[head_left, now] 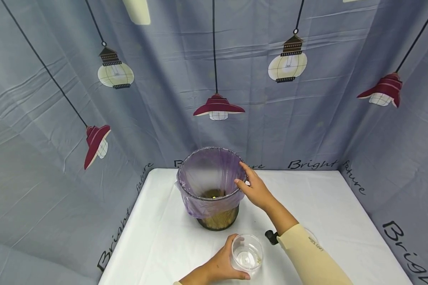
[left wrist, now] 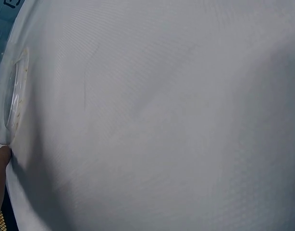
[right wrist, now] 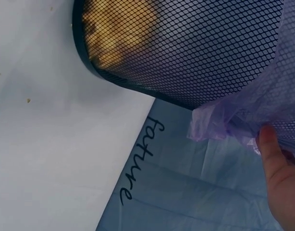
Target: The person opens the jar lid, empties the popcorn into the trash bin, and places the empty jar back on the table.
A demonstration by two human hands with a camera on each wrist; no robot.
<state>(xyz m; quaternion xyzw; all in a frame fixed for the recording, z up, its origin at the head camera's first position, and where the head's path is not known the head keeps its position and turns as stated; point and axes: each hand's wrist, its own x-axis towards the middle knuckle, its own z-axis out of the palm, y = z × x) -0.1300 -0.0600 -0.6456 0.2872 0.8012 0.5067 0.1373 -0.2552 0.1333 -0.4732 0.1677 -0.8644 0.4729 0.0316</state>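
On the table, a black mesh wastebasket point(head_left: 219, 219) stands lined with a translucent purple bag point(head_left: 208, 206) folded over its rim. My right hand point(head_left: 256, 192) holds the basket at the right side of its rim, thumb and index finger over the edge. Seen from the right wrist, a finger point(right wrist: 271, 154) presses against the outside of the bag. Something yellow point(right wrist: 121, 33) shows through the mesh at the basket's bottom. My left hand point(head_left: 222, 261) grips a clear round plastic cup point(head_left: 247, 253) in front of the basket. Small yellowish bits cling inside the cup.
A white cloth covers the table point(head_left: 167, 237), with a few small crumbs point(right wrist: 28, 100) on it. Grey-blue curtains point(head_left: 157, 118) printed with lamps hang at the back and both sides. A small black object point(head_left: 271, 236) sits beside the right sleeve.
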